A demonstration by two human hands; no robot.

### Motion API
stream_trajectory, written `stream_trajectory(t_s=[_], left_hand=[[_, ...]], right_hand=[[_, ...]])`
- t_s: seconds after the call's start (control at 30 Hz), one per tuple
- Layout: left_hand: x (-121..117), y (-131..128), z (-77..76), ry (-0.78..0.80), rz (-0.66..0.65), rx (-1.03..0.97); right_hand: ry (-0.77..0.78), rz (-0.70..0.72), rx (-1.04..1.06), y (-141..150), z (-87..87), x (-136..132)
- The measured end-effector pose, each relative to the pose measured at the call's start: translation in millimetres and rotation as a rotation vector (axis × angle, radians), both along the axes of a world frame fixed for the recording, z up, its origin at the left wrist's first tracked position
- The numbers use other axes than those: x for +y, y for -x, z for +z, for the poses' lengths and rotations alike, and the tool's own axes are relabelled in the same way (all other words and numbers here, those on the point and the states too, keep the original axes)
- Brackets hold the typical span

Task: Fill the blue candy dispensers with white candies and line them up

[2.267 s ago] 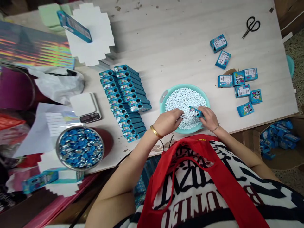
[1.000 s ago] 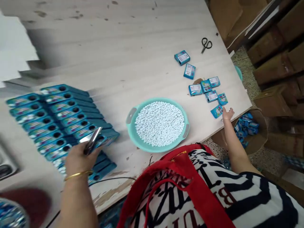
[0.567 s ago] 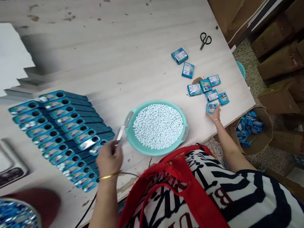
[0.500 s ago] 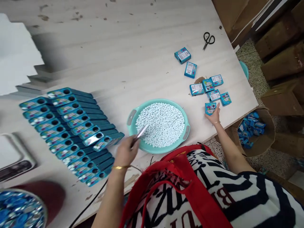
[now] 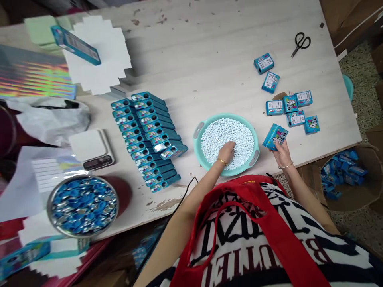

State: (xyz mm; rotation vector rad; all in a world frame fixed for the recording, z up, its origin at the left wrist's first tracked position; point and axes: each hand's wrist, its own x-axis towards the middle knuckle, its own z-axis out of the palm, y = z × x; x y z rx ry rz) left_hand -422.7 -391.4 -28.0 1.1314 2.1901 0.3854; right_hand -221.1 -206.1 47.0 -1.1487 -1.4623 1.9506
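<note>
So the blue box (image 5: 274,134) is just right of the mint basin (image 5: 206,164), printed face showing, with the right hand's (image 5: 282,153) fingers pinching its lower corner, probably to leave most of the front uncovered. Left hand (image 5: 226,152) is dug into the white candies (image 5: 243,139); can't tell if those fingers are spread or gripping. Basin's near the worktop (image 5: 209,59) edge, likely for easy reach. A loose pack (image 5: 290,103) nearby reads "CARAMELO MACIZO". Stacked boxes (image 5: 151,119) keep holed ends lined up, presumably for visibility.
</note>
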Motion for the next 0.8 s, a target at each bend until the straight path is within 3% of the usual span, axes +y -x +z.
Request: stream_trajectory(t_s=[0.1, 0.2, 0.3, 0.4, 0.5, 0.6, 0.8], left_hand=[[-4.2, -4.0, -0.1, -0.064, -0.007, -0.066], [-19.3, 4.6, 12.9, -0.113, -0.003, -0.104], [-37.3, 19.7, 41.5, -0.211, -0.036, -0.136], [-50.5, 35.2, 80.8, -0.320, -0.089, -0.118], [-53.9, 46.4, 119.8, -0.353, -0.145, -0.073], [-48.1, 52.0, 149.4, -0.319, -0.237, -0.039], [-28.7, 48.9, 188.0, -0.068, -0.394, 0.110]], right_hand=[[-0.090, 0.064, -0.034, 4.7, 2.5, -1.1], [-0.220, 0.133, -0.065, 3.8, 4.9, -2.0], [-0.449, 0.208, -0.125, 3.3, 10.7, -5.2], [-0.708, 0.298, -0.167, 9.8, 18.0, -10.9], [-0.853, 0.428, -0.148, 22.4, 21.1, -17.5], [-0.929, 0.547, -0.105, 34.8, 18.2, -24.2], [-0.991, 0.620, -0.067, 44.3, 6.5, -35.5]])
